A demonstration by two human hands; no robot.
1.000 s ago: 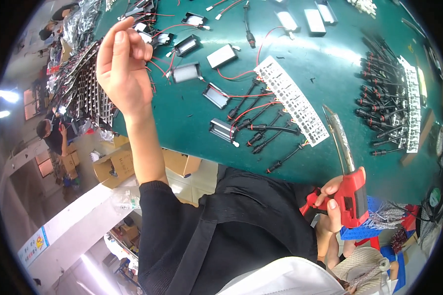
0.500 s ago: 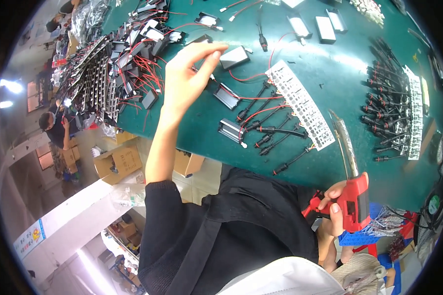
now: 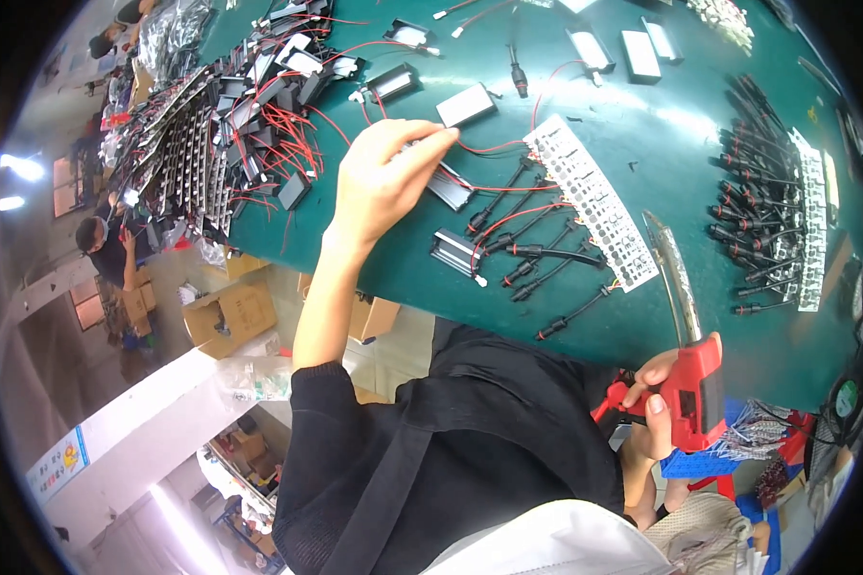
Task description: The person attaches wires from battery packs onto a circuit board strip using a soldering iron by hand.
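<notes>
Green table lies under the left hand, whose fingertips are pinched close; I cannot tell if they hold anything. Just past them is a white box. Right of them is a white strip with black cords. The right hand is wrapped round a red tool.

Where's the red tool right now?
Head view, lower right: the red tool is in the right hand, its metal shaft right of a white strip.
</notes>
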